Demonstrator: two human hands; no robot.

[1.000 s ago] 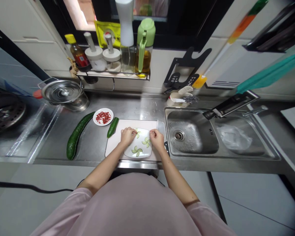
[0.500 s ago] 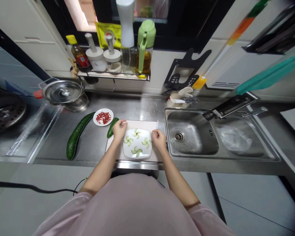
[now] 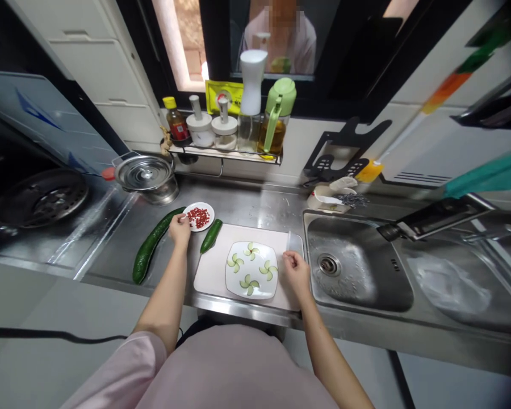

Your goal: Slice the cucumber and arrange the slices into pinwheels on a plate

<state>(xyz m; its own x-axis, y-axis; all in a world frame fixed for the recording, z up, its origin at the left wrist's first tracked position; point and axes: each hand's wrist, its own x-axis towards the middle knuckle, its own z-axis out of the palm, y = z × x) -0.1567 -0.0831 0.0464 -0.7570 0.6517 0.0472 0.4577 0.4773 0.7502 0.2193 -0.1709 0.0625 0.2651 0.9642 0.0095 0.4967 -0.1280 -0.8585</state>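
Note:
My left hand [image 3: 180,229] is at the left rim of a small white plate [image 3: 213,211] holding chopped red bits [image 3: 199,217]. Its fingers are closed together; what they pinch, if anything, is too small to make out. A square white plate [image 3: 251,291] lies on a pale cutting board [image 3: 213,275], bearing several pinwheels of green-edged slices [image 3: 268,271]. The top pinwheel has a reddish dot at its centre. Over the board's right side, my right hand [image 3: 297,272] has its fingers curled together, their contents unclear. A cut cucumber piece [image 3: 212,236] rests against the board's upper left corner.
A long cucumber [image 3: 151,250] lies left of the small plate. Beyond it stand a lidded steel pot [image 3: 159,190] and a stove pan [image 3: 42,199]. The sink [image 3: 357,267] adjoins the board on the right. Seasoning jars [image 3: 225,133] and an oil bottle [image 3: 275,122] fill a wall rack.
My left hand has moved left from the square plate to the small plate of red bits. My right hand stays beside the square plate. The camera view has shifted.

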